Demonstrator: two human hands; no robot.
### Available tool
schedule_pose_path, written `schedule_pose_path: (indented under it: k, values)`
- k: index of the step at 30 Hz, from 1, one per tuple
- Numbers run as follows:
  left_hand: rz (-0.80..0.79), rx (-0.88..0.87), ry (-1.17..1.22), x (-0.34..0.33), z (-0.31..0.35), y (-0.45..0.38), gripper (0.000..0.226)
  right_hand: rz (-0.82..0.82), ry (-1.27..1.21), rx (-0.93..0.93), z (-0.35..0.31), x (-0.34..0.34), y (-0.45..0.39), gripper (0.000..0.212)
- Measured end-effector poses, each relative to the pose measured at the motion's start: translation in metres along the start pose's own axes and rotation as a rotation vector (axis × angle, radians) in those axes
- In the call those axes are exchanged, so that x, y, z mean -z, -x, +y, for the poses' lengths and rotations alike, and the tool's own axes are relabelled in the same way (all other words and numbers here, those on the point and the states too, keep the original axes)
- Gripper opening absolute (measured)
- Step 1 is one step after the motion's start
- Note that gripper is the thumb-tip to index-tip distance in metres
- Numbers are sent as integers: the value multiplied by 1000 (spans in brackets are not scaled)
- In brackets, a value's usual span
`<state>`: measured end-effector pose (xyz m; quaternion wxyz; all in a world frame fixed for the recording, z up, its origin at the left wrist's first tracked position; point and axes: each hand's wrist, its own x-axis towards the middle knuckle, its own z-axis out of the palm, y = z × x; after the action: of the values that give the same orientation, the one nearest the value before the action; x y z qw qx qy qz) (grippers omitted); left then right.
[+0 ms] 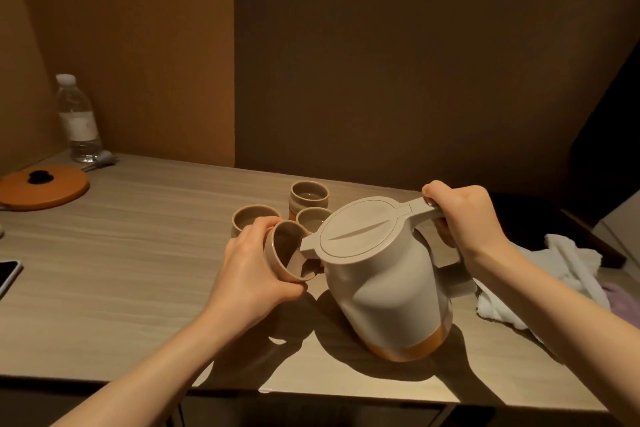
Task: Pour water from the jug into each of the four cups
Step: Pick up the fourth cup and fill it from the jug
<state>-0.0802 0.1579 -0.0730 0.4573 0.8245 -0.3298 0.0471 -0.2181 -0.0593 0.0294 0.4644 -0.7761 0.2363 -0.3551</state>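
On the desk (pixel 121 253) I see a plastic water bottle (pixel 79 120) upright at far left, an orange lid (pixel 45 188) near it, a phone (pixel 7 276) at the left edge, and white cloths (pixel 568 274) at right.

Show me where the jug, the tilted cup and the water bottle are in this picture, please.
jug (pixel 384 291): head view, on the side of its body.
tilted cup (pixel 282 253): head view, on its inner wall.
water bottle (pixel 79 121): head view, on its label.
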Motion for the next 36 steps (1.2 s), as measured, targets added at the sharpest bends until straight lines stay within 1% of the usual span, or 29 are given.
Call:
schedule_pose_path:
  k: [6,9,15,21,29,36]
  values:
    - [39,1,-11,3,-6,1,89,-33,59,39,-8,-11,-4,53]
    - [45,8,-10,5,-8,2,89,-35,74,52,-10,-15,-5,49]
    - [35,-3,-29,10,-10,2,90,-51,115,71,-12,-20,-6,44]
    - [29,-35,-99,15,-5,1,90,-46,133,76,-12,-19,-8,48]
    - [19,-63,-167,19,5,-3,91,-53,154,65,-9,-18,-10,44]
    - [27,-28,-149,16,3,-1,92,-61,185,89,-13,-25,-13,42]
